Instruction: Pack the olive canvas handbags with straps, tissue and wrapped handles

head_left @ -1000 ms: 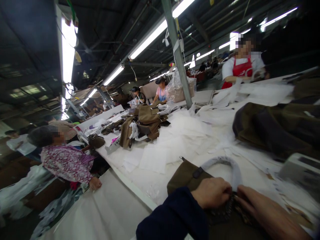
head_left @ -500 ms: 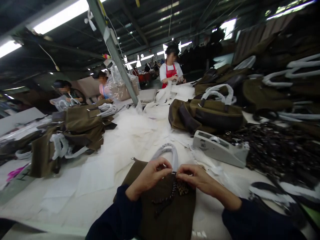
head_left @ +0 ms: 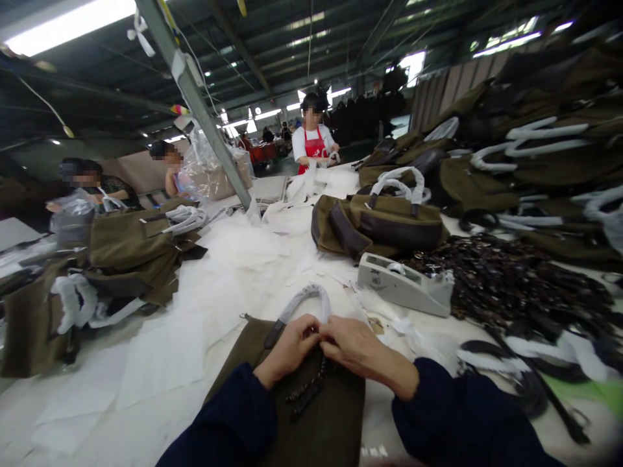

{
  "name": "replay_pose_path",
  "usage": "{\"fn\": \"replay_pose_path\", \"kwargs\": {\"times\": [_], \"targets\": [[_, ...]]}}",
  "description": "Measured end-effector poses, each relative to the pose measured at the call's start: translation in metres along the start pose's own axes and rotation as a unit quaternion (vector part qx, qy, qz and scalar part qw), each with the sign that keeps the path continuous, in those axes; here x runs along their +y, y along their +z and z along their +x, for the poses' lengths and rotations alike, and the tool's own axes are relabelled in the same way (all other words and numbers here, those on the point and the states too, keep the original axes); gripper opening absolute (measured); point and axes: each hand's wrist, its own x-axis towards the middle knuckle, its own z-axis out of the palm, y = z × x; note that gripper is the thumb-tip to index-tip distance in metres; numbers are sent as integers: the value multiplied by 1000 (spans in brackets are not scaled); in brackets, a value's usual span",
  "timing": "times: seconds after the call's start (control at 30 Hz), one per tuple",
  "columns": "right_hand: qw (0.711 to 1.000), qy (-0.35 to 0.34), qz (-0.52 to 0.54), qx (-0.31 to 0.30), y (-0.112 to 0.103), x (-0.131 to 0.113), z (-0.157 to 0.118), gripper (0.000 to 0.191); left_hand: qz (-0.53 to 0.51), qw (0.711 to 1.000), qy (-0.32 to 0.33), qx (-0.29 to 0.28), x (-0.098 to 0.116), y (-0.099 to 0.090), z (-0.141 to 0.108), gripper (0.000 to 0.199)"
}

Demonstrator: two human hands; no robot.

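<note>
An olive-brown handbag lies in front of me with its wrapped handle arching away from me. My left hand is closed in a pinch at the handle's right-hand base. Fingertips of my right hand meet it there, also pinched. A dark braided cord with a tassel-like end hangs from under the fingers onto the bag. Its upper end, between the fingertips, is hidden.
A grey tape dispenser stands beyond my right hand, near a heap of dark straps or cords. More olive bags pile up at the right and left. White sheets cover the table; a co-worker in a red apron stands opposite.
My hands have come together at the handle's base; earlier a small gap separated the fingertips. The leopard-patterned piece below my right hand is now covered. The whole view has shifted.
</note>
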Motion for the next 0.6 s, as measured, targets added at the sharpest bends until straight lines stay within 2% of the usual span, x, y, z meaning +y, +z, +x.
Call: {"fn": "replay_pose_path", "kwargs": {"times": [0.13,0.2,0.27,0.33,0.4,0.6], "targets": [[997,57,-50,-16,-11,-2,3,14,-31,999,-16,-8,-2,0,5,10],[999,35,-35,5,-10,-1,6,14,-50,998,-19,-10,-4,0,7,9],[999,-19,-27,22,-6,1,9,15,-70,997,-25,-14,-5,0,8,13],[997,-58,-49,3,0,3,11,16,-87,995,-38,-27,-5,-1,7,20],[994,-64,-85,-26,2,7,10,16,-101,993,-55,-39,-5,-1,6,26],[988,23,-144,-42,-7,13,1,25,-131,987,-91,-34,-7,0,7,22]]}}
